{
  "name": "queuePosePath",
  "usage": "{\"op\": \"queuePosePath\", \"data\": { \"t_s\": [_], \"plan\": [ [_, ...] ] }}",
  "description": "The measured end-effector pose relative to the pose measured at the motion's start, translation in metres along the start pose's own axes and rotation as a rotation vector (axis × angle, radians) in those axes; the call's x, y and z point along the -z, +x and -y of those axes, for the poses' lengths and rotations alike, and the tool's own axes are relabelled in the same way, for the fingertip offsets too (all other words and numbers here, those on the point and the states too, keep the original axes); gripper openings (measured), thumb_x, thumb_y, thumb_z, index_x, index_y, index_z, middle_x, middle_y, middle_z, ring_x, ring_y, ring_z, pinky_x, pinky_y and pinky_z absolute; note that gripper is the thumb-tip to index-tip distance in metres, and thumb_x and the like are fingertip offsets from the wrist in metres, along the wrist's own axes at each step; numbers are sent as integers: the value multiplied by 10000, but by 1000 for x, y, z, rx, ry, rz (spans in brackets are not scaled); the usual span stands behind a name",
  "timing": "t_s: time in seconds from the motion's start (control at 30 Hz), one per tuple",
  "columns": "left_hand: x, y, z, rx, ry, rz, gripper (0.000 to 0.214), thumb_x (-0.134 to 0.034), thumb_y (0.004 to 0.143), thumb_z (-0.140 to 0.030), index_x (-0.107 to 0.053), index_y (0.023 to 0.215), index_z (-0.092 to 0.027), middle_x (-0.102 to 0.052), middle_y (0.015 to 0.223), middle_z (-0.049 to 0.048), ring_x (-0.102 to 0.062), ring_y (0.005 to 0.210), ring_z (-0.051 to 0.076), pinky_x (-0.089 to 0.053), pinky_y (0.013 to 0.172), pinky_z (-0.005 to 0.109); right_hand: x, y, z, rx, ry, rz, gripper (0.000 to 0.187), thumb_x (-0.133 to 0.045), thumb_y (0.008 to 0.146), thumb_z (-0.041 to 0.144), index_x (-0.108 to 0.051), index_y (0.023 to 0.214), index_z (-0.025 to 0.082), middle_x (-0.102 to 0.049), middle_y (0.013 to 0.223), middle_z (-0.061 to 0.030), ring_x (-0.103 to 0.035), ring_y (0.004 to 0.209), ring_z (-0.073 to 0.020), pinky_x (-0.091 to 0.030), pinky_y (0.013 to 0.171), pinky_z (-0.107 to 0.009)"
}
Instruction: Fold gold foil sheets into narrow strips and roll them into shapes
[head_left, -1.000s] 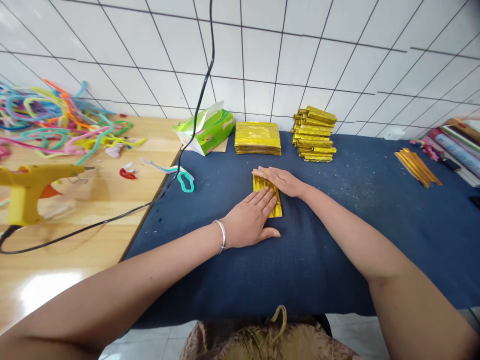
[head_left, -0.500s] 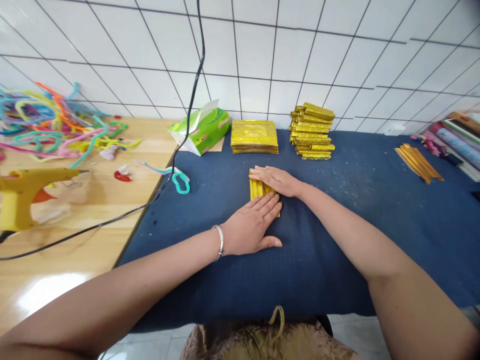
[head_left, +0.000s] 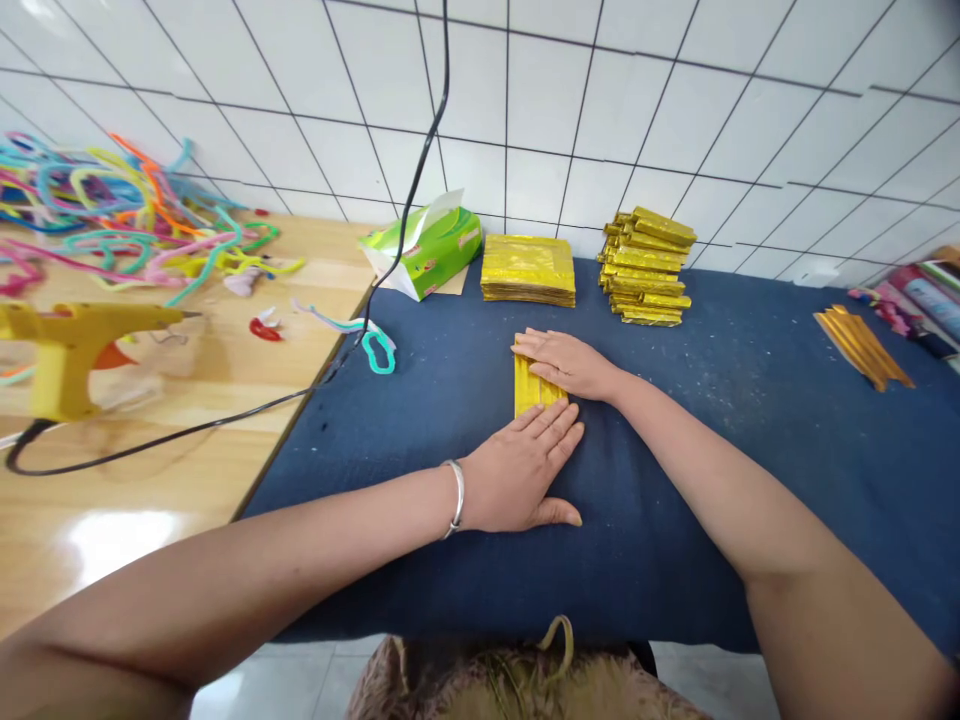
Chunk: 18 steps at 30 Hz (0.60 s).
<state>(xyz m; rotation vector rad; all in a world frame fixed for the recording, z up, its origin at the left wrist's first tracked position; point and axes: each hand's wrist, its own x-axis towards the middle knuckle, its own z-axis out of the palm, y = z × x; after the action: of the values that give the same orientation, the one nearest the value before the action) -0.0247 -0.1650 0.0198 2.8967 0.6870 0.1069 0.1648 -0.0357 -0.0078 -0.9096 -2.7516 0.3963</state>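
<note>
A folded piece of gold foil paper (head_left: 529, 392) lies on the dark blue cloth (head_left: 675, 480). My left hand (head_left: 526, 465) lies flat with its fingers stretched out over the paper's near end. My right hand (head_left: 568, 361) lies flat across the far end, fingers together and pointing left. Both hands press the paper against the cloth. A silver bangle (head_left: 456, 497) sits on my left wrist.
A flat stack of gold sheets (head_left: 528, 270) and a pile of folded gold pieces (head_left: 646, 267) stand at the back. A green tissue pack (head_left: 424, 250) is to their left. Gold strips (head_left: 862, 345) lie right. A yellow glue gun (head_left: 71, 340), black cable (head_left: 225, 425) and coloured pipe cleaners (head_left: 127, 225) are on the wooden table.
My left hand has slid toward me along the gold paper, uncovering more of its middle. My right hand stays on the far end.
</note>
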Motion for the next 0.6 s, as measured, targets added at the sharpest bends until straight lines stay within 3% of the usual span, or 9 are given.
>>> {"op": "queuePosePath", "data": {
  "t_s": [0.27, 0.43, 0.5, 0.6],
  "plan": [
    [7, -1, 2, -15, -135, 75, 883, -301, 848, -710, -233, 1464, -82, -105, 1548, 190, -53, 1446, 311, -94, 1175, 445, 1, -1, 2, 5, -34, -2, 466, -319, 964, 344, -402, 1403, 213, -374, 1485, -70, -266, 1404, -200, -256, 1122, -445],
    [27, -4, 6, -83, -291, 211, 830, -437, 851, -636, -238, 1472, -122, -92, 1551, 168, -41, 1444, 312, -125, 1173, 472, 2, 0, 0, 36, -27, -9, 463, -323, 965, 343, -387, 1410, 235, -376, 1485, -61, -277, 1399, -197, -262, 1117, -455],
    [40, -5, 14, -156, -380, 256, 728, -478, 873, -554, -301, 1452, -149, -154, 1547, 138, -104, 1442, 288, -169, 1173, 445, 2, 1, -3, 46, -36, -13, 464, -316, 968, 350, -381, 1413, 237, -376, 1485, -61, -279, 1399, -195, -261, 1117, -452],
    [52, -5, 36, -229, -551, 214, 525, -480, 919, -401, -420, 1387, -170, -416, 1448, 96, -392, 1346, 187, -348, 1104, 294, 3, 3, -7, 45, -42, -10, 467, -310, 970, 364, -385, 1411, 229, -378, 1483, -70, -281, 1398, -207, -269, 1109, -463]
  ]
}}
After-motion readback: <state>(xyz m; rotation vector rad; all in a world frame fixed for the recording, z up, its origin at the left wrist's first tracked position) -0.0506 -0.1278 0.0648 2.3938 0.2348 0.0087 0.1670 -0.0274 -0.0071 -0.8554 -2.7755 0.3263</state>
